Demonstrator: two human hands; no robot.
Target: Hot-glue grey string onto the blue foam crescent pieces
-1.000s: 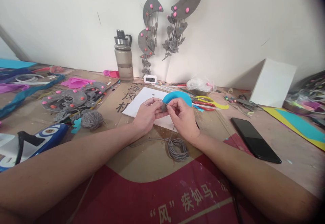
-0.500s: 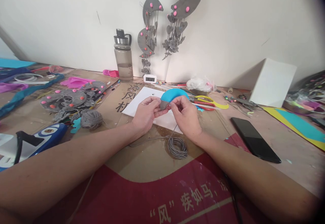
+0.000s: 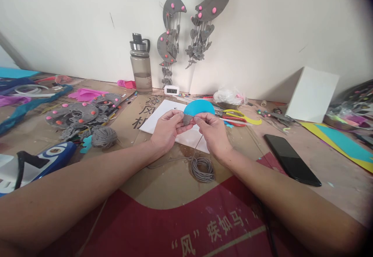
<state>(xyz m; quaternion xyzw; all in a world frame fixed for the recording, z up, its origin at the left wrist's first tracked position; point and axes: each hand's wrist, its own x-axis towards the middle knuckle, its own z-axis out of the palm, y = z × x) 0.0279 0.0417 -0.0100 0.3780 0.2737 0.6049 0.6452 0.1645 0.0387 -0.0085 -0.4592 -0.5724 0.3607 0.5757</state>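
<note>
My left hand (image 3: 167, 130) and my right hand (image 3: 212, 131) meet above the table, and both pinch a small grey felt piece (image 3: 187, 119) between their fingertips. A thin grey string runs from my right hand down to a small coil of grey string (image 3: 202, 169) on the cardboard. Right behind the fingers lies a blue foam half-disc (image 3: 201, 107), resting on a white sheet of paper (image 3: 163, 115).
A grey yarn ball (image 3: 104, 137) and grey felt moons with pink dots (image 3: 78, 113) lie at the left. Yellow and red scissors (image 3: 239, 118) and a black phone (image 3: 291, 159) lie at the right. A water bottle (image 3: 141, 64) and a white box (image 3: 312, 95) stand by the wall.
Both hands have shifted slightly away from me and a little left with the grey piece still pinched between them. The view has drifted a bit.
</note>
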